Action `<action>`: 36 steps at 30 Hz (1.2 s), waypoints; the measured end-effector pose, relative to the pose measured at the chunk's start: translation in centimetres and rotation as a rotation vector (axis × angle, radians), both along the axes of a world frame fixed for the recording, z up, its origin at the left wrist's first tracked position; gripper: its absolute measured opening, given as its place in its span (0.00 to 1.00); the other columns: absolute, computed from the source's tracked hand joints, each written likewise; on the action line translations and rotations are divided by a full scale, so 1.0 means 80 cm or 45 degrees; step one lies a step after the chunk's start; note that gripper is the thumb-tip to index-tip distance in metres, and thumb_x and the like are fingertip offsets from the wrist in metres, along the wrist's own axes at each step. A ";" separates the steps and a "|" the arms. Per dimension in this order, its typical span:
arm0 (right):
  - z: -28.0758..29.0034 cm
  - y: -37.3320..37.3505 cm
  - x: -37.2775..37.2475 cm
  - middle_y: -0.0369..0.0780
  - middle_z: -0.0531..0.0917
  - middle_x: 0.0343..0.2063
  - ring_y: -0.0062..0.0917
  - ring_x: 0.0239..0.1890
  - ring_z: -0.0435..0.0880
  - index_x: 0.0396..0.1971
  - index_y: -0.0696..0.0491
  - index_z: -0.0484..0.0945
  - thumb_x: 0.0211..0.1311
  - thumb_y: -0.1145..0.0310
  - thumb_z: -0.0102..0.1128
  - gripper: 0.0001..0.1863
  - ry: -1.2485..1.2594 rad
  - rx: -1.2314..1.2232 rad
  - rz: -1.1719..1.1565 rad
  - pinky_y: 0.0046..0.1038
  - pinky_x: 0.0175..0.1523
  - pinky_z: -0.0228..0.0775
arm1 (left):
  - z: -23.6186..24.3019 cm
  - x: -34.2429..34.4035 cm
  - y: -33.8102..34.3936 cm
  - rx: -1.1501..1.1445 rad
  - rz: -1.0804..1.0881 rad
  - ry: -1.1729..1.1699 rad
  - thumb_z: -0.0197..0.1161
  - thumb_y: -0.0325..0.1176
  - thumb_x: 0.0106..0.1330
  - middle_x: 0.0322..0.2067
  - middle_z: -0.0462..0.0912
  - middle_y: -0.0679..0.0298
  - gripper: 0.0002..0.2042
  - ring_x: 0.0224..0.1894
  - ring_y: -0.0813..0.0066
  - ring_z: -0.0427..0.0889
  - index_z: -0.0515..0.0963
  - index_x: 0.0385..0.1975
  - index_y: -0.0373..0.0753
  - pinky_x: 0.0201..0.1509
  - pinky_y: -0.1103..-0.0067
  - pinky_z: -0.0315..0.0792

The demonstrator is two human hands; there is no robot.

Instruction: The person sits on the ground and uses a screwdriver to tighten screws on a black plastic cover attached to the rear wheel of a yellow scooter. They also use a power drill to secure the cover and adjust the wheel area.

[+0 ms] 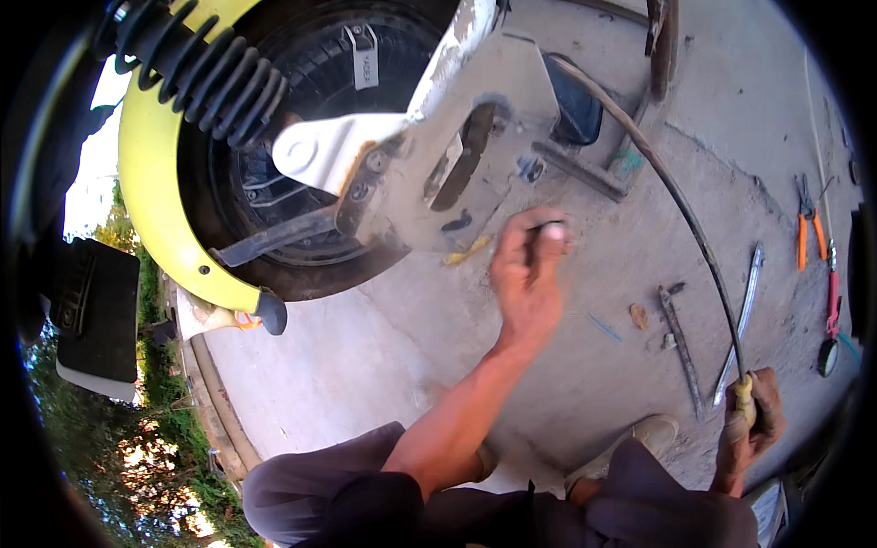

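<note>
My left hand is raised just below a scraped grey metal plate. Its thumb and forefinger pinch a small dark piece, too small to name. At the lower right, my right hand is closed round the yellowish end of a long dark cable or rod. This curves up from the hand to beside the plate, and I cannot tell whether it is stiff. Slots and bolts mark the plate, which sits beside a black wheel under a yellow mudguard. A white bracket joins it to a black coil spring.
On the concrete to the right lie a dark metal bar, a silver wrench, orange-handled pliers and a red-handled gauge. My knees and shoes are at the bottom. A rusty stand leg rises at the top.
</note>
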State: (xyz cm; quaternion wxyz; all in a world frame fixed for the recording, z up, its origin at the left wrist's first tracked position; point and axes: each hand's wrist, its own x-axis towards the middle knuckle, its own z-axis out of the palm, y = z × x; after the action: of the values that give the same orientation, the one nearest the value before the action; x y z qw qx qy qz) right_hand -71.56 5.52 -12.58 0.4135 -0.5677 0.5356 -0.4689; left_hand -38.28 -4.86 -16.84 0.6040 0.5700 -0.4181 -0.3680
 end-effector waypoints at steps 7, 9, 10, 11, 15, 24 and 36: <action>0.040 -0.010 0.004 0.45 0.84 0.32 0.27 0.30 0.81 0.50 0.54 0.85 0.60 0.56 0.79 0.23 0.064 -0.262 0.147 0.27 0.34 0.69 | 0.107 0.013 0.040 -0.432 0.175 0.220 0.55 0.30 0.82 0.45 0.82 0.59 0.09 0.44 0.72 0.80 0.75 0.55 0.36 0.47 0.74 0.75; 0.051 -0.010 0.000 0.45 0.85 0.31 0.27 0.30 0.82 0.49 0.54 0.86 0.59 0.58 0.80 0.23 0.076 -0.270 0.198 0.27 0.34 0.71 | 0.129 0.023 0.043 -0.441 0.186 0.305 0.58 0.32 0.81 0.44 0.82 0.59 0.10 0.43 0.71 0.80 0.76 0.55 0.36 0.46 0.73 0.75; 0.055 -0.009 -0.001 0.45 0.85 0.30 0.27 0.30 0.83 0.49 0.54 0.86 0.58 0.58 0.81 0.23 0.080 -0.275 0.229 0.27 0.34 0.71 | 0.143 0.028 0.045 -0.404 0.207 0.384 0.60 0.33 0.80 0.44 0.82 0.58 0.11 0.42 0.70 0.80 0.76 0.55 0.36 0.45 0.71 0.75; 0.058 -0.006 -0.002 0.45 0.85 0.30 0.26 0.30 0.83 0.49 0.54 0.87 0.58 0.59 0.81 0.23 0.063 -0.274 0.230 0.26 0.34 0.72 | 0.151 0.032 0.047 -0.364 0.228 0.465 0.62 0.34 0.79 0.43 0.82 0.57 0.12 0.41 0.69 0.80 0.77 0.55 0.35 0.45 0.70 0.76; 0.073 0.006 0.001 0.45 0.86 0.29 0.26 0.29 0.84 0.46 0.55 0.89 0.55 0.61 0.82 0.21 -0.002 -0.272 0.234 0.25 0.34 0.73 | 0.180 0.042 0.064 -0.279 0.083 0.613 0.61 0.41 0.81 0.46 0.83 0.64 0.12 0.42 0.75 0.79 0.77 0.55 0.42 0.46 0.77 0.73; 0.106 0.011 0.016 0.48 0.87 0.30 0.28 0.30 0.85 0.45 0.57 0.90 0.47 0.73 0.79 0.21 0.036 -0.327 0.269 0.26 0.35 0.74 | 0.202 0.074 0.067 -0.158 -0.158 1.153 0.63 0.35 0.79 0.49 0.81 0.63 0.07 0.47 0.73 0.81 0.82 0.49 0.41 0.49 0.80 0.78; 0.144 0.012 0.024 0.45 0.85 0.31 0.29 0.29 0.84 0.48 0.53 0.88 0.38 0.85 0.72 0.29 0.340 -0.573 0.261 0.27 0.32 0.72 | 0.205 0.088 0.072 -0.178 -0.175 1.025 0.66 0.35 0.77 0.47 0.84 0.59 0.09 0.44 0.72 0.83 0.81 0.49 0.38 0.47 0.78 0.80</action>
State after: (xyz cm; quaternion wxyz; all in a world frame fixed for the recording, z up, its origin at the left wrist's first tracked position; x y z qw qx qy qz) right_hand -69.62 6.47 -1.02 0.2480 -0.7532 0.4075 -0.4529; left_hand -31.24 0.94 -0.44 0.7307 0.3089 -0.2094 -0.5717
